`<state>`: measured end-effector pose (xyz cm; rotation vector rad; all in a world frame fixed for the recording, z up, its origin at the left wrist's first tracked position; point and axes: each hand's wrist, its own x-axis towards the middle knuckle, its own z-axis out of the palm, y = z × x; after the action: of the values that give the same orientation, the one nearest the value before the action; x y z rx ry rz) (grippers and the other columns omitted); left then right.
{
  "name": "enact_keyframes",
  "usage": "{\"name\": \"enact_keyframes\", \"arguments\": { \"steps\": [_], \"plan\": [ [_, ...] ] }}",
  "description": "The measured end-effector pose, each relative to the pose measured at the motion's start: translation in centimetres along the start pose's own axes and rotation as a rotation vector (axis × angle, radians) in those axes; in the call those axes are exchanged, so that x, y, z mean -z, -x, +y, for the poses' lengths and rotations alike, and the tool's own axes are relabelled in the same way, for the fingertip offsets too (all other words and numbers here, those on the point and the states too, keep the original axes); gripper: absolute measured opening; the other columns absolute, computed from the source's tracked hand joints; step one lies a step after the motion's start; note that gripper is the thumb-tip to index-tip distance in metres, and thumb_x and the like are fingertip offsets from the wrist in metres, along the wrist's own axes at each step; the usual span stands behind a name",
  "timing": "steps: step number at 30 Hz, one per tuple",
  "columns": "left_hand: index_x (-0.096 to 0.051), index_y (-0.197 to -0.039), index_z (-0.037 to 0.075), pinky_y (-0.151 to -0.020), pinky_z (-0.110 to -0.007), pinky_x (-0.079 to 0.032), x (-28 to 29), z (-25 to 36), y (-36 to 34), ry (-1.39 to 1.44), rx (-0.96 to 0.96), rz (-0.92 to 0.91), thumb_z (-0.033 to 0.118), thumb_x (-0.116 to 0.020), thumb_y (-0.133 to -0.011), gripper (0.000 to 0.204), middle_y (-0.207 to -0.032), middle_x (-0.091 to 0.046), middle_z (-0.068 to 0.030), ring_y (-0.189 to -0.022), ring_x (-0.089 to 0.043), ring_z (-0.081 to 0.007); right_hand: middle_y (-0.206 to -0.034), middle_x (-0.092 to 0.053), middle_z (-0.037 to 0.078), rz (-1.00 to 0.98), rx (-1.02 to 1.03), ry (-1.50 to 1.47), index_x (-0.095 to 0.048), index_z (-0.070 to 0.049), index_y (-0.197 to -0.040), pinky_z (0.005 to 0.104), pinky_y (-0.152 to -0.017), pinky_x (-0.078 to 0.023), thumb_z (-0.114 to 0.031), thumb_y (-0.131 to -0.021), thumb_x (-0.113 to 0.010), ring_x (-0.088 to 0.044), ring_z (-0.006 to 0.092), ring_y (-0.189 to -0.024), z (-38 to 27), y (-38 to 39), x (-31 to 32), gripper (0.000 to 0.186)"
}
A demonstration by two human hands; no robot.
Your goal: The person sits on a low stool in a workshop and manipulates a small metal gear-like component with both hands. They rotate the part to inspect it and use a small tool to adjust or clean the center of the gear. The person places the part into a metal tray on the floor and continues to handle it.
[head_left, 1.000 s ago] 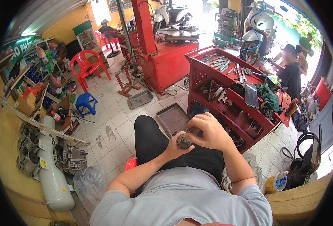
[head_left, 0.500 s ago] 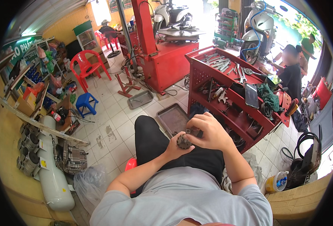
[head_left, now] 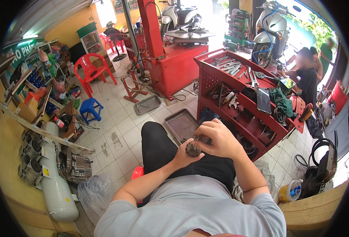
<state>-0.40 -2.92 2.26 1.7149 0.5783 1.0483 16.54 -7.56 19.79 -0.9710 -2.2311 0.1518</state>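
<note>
My left hand [head_left: 183,155] is wrapped round a dark toothed metal gear part [head_left: 192,149], its round end facing up above my lap. My right hand [head_left: 216,138] comes in from the right with thumb and fingers bent together. It pinches a small dark cylindrical metal piece [head_left: 197,138] at the far edge of the gear part. Whether the two pieces touch is too small to make out. Beyond my hands, a shallow grey metal tray [head_left: 181,122] lies on the tiled floor.
To the right stands a red tool cart [head_left: 237,114] with several wrenches [head_left: 231,67] and a phone [head_left: 263,100] on top. Further off are a smaller tray [head_left: 147,106], a blue stool [head_left: 91,110] and a red chair [head_left: 93,69]. A person in dark clothing [head_left: 306,79] works near a scooter [head_left: 271,33].
Both my hands stay nearly in place, with only a slight shift of the right fingers. At the far right, the person in green has turned and moved slightly right.
</note>
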Motion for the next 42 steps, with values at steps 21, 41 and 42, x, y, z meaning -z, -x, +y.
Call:
{"name": "enact_keyframes", "arguments": {
  "steps": [21, 41, 42],
  "plan": [
    [-0.057, -0.109, 0.005, -0.074, -0.029, -0.048, 0.1, 0.7, -0.1, -0.018, 0.008, -0.039, 0.019, -0.084, -0.075, 0.046, -0.088, -0.058, 0.0003, -0.081, -0.053, -0.0097, -0.076, -0.061, 0.003, 0.033, 0.007, 0.029, -0.065, -0.008, -0.084, 0.0327, -0.073, -0.039, -0.022, -0.081, -0.078, -0.056, 0.0204, -0.07, -0.1, -0.1, -0.1, 0.019],
    [-0.057, -0.102, 0.008, -0.075, -0.027, -0.048, 0.0, 1.2, -0.1, -0.038, -0.011, 0.038, 0.017, -0.084, -0.076, 0.039, -0.086, -0.06, 0.0012, -0.08, -0.055, -0.0092, -0.072, -0.061, 0.004, 0.09, -0.05, 0.057, -0.066, -0.007, -0.086, 0.0331, -0.071, -0.04, -0.017, -0.077, -0.077, -0.058, 0.0204, -0.066, 0.0, -0.1, 0.0, 0.018],
    [-0.057, -0.102, 0.008, -0.075, -0.027, -0.048, -0.1, 1.2, -0.1, -0.033, -0.011, 0.042, 0.017, -0.084, -0.076, 0.039, -0.086, -0.059, 0.0013, -0.08, -0.055, -0.0092, -0.072, -0.06, 0.004, 0.084, -0.053, 0.058, -0.066, -0.007, -0.086, 0.0332, -0.071, -0.04, -0.018, -0.077, -0.077, -0.058, 0.0205, -0.066, 0.0, -0.1, 0.1, 0.018]
  ]
}}
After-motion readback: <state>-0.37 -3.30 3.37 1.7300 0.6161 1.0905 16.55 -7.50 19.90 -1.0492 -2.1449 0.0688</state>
